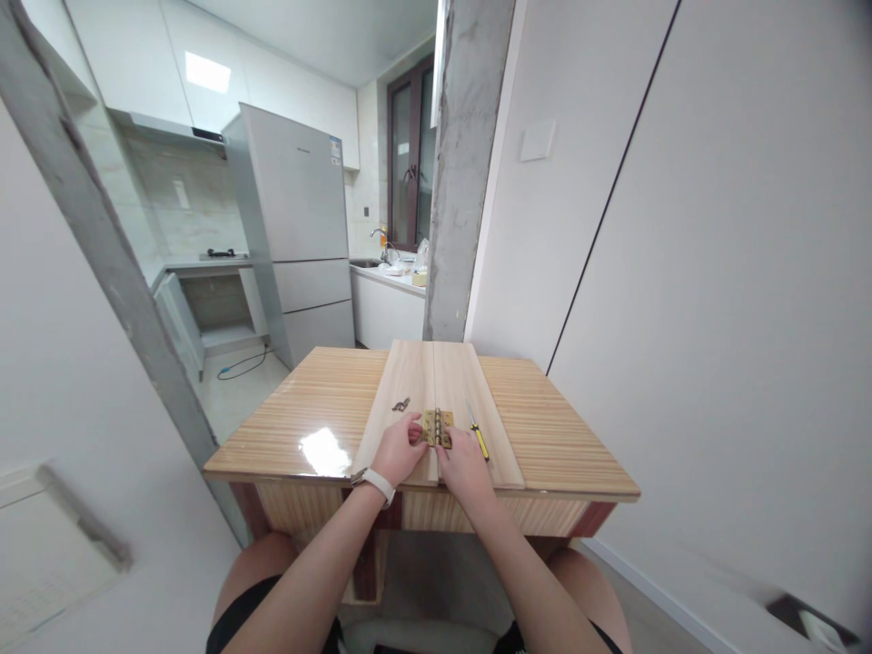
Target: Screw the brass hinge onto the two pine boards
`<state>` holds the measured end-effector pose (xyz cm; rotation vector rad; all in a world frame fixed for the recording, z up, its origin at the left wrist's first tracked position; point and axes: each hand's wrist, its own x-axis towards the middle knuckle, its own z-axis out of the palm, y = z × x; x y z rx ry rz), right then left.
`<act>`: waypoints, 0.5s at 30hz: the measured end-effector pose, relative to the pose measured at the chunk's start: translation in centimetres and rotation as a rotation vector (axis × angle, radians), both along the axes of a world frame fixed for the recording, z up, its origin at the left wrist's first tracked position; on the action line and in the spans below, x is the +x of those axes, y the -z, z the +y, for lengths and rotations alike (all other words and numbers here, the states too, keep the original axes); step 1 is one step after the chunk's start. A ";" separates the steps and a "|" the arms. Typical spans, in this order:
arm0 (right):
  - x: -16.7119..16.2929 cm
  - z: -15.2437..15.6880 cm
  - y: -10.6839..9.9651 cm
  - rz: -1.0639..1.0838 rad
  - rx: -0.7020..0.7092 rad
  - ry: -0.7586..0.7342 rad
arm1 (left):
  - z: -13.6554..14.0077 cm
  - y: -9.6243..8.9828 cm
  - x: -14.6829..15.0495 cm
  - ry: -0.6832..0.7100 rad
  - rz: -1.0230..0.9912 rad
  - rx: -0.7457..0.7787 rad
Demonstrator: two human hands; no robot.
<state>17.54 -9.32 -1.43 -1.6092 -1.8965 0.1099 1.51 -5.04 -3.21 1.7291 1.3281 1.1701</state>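
"Holding what?"
"Left hand (401, 449) and right hand (466, 463) pinch a hinge (438, 425) on the boards (410, 371), near the table's (300, 395) front edge."
"What's close?"
"Screwdriver (480, 440) by the right, screws (401, 405) past the left."

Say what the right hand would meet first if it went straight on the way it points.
The hinge; the right hand seems to be touching it, though this single view leaves depth unclear. The screwdriver lies to the hand's right, outside that line.
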 end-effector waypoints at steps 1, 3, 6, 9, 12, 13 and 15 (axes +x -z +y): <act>0.3 -0.1 -0.1 0.014 0.020 0.006 | 0.0 -0.2 -0.3 -0.018 -0.004 -0.004; 1.3 -0.3 -0.4 0.042 0.086 0.047 | 0.1 -0.7 -1.4 -0.098 0.016 0.001; 3.4 -0.3 -0.6 0.049 0.155 0.154 | 0.7 -1.5 -3.5 -0.238 0.135 0.044; 5.2 -0.1 -0.4 0.007 0.101 0.231 | 1.7 -1.9 -4.6 -0.235 0.290 0.005; 5.6 0.1 0.0 -0.070 0.044 0.293 | 2.6 -2.1 -4.0 -0.208 0.435 -0.002; 5.5 0.2 0.2 -0.106 0.028 0.318 | 2.9 -2.1 -3.6 -0.207 0.478 0.010; 5.1 0.3 0.4 -0.180 -0.002 0.360 | 3.3 -2.1 -2.7 -0.210 0.562 0.046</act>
